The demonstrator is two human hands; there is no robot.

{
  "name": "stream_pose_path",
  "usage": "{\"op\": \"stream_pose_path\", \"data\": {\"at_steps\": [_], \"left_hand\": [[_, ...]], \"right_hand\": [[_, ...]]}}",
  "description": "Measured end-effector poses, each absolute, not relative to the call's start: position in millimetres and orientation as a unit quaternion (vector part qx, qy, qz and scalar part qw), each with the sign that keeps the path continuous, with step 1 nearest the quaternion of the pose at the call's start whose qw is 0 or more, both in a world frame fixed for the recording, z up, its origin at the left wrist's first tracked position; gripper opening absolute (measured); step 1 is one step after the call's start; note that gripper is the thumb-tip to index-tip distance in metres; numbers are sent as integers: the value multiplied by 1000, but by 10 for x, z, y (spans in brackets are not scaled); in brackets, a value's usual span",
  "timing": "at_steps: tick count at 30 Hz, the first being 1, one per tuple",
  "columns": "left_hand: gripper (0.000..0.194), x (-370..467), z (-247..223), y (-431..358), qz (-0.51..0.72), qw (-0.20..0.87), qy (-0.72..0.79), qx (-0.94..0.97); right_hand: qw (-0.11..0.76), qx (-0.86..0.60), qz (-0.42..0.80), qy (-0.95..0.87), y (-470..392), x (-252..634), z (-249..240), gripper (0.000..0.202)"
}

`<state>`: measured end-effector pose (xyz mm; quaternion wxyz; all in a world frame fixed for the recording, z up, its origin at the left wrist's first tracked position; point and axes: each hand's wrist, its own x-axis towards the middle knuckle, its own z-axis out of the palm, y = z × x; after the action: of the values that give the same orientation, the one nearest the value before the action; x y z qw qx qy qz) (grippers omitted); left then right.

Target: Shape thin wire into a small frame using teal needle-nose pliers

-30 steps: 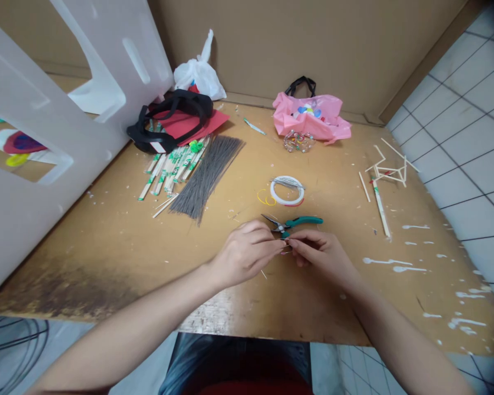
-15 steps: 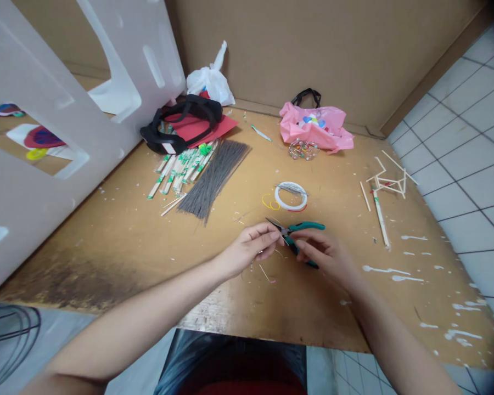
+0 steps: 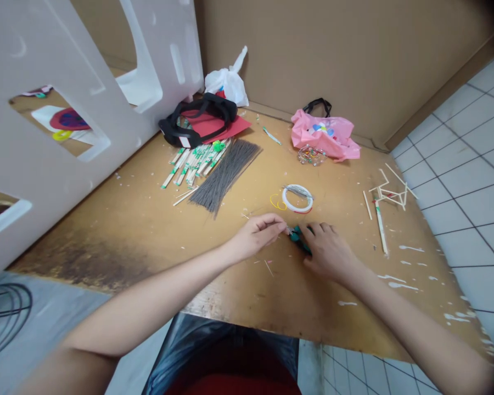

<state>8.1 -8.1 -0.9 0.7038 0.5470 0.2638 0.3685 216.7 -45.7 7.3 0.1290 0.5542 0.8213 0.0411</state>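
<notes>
While left fingers pinch — right hand grips pliers.

No readable text; green print on wrapped sticks too small to make out.

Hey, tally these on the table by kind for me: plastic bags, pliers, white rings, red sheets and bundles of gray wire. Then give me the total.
Plastic bags: 2, the white bag and the pink bag
Pliers: 1, in the right hand
White ring: 1
Red sheet: 1
Bundle of gray wire: 1
Total: 6
</notes>
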Motion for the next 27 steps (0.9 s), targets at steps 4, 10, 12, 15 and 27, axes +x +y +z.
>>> {"op": "stream_pose_path", "data": {"at_steps": [4,10,12,15,27], "left_hand": [[36,52,16,-47,383,692,266,551],[31,-4,33,-31,466,519,354,623],[26,-19,15,-30,496,392,363,684],[22,-30,-15,-30,508,251,348,747],[22,-8,-33,-46,503,140,338,783]], "right_hand": [[146,609,48,778,-386,2072,134,26],[64,675,-2,735,-534,2291,355,31],[9,671,43,740,-651,2335,386,35],[-45,652,100,750,-797,2308,375,33],[-41,638,158,753,-833,2107,342,31]]}}
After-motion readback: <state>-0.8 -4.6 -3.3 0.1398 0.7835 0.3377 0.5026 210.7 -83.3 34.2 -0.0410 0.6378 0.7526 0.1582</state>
